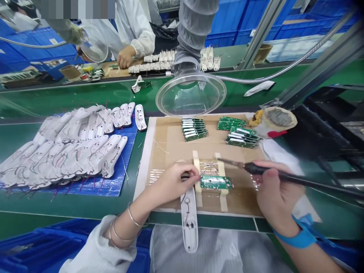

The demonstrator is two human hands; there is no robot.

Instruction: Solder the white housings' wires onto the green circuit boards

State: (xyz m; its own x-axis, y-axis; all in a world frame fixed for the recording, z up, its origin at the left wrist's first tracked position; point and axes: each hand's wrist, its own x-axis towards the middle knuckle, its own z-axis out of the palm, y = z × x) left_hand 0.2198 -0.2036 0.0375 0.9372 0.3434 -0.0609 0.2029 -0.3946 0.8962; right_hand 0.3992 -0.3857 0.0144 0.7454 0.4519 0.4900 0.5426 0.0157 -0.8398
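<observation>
2 hands (174,178) over cardboard (167,136) on bench (17,201); blue bins (230,22) beyond.

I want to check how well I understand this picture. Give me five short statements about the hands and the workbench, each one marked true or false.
1. The right hand holds a soldering iron. True.

2. The blue band is on the left wrist. False: it is on the right wrist; the left wrist wears bracelets.

3. Many white casings lie to the left of the cardboard. True.

4. The soldering iron's tip touches the green circuit board between the hands. False: the tip is apart from it, farther from the person.

5. The left hand is close to one end of that green circuit board. True.
</observation>
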